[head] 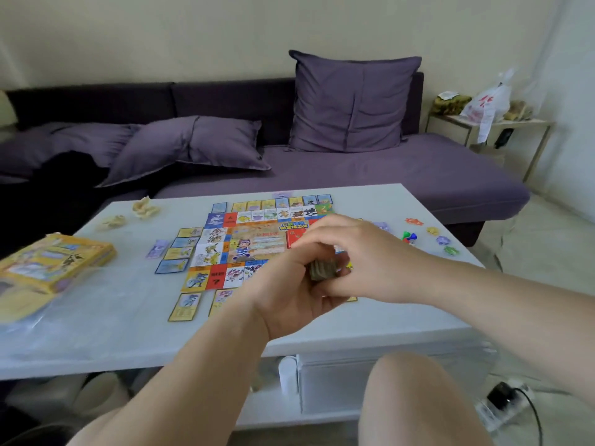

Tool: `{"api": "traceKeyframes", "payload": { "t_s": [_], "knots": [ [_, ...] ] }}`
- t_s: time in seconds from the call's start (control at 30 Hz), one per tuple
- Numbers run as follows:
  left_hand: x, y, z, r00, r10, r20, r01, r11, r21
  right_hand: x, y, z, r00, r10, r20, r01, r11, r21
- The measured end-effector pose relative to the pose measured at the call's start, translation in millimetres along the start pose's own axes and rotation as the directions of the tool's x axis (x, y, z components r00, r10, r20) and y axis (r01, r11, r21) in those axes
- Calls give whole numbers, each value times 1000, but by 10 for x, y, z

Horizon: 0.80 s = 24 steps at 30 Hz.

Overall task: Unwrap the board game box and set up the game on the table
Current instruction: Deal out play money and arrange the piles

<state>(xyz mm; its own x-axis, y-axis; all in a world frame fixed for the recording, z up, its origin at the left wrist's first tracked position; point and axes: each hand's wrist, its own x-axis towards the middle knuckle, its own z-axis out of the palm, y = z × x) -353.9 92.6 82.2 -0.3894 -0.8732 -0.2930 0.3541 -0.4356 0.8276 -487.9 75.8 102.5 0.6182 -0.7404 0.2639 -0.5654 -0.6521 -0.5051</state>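
Observation:
The colourful game board (248, 243) lies flat in the middle of the white table (128, 317), with small cards (185, 305) laid along its left, far and near sides. Above the board's near right part, my left hand (289, 297) grips a small stack of cards (323, 268). My right hand (354, 252) reaches over from the right and pinches the top of that stack. The yellow game box (54, 262) sits at the table's left edge, partly on clear plastic wrap (29, 317).
Small coloured tokens (433, 238) lie at the table's right side. Crumpled paper bits (145, 207) sit at the far left, and a purple piece (156, 247) lies left of the board. A purple sofa with cushions (351, 101) stands behind the table. A power strip (502, 403) lies on the floor.

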Motion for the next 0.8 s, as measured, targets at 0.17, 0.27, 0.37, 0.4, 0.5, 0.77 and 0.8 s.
{"api": "traceKeyframes", "payload": {
  "t_s": [0.17, 0.27, 0.37, 0.4, 0.5, 0.77, 0.8],
  "knots": [
    [-180, 80, -128, 992, 100, -72, -89, 986, 142, 94, -141, 180, 995, -95, -30, 97, 994, 58],
    [-250, 101, -175, 985, 161, -63, -149, 975, 162, 134, -186, 272, 986, -134, -102, 141, 988, 63],
    [-331, 154, -294, 987, 161, 31, -163, 982, 100, 173, -240, 306, 972, -196, -132, 200, 980, 20],
    [-353, 177, -335, 986, 154, 58, -158, 986, 52, 200, -246, 306, 972, -199, -128, 201, 980, 4],
    [-335, 191, -468, 984, 178, 15, -178, 984, 9, 317, -229, 331, 983, -177, -54, 172, 981, -92],
    [-196, -33, -904, 969, 163, -186, -143, 983, 118, 475, -15, 649, 971, 241, -7, -229, 930, 287],
    [-174, -74, -963, 968, 147, -206, -122, 984, 129, 482, 62, 722, 953, 303, -14, -281, 899, 336]
  ]
}}
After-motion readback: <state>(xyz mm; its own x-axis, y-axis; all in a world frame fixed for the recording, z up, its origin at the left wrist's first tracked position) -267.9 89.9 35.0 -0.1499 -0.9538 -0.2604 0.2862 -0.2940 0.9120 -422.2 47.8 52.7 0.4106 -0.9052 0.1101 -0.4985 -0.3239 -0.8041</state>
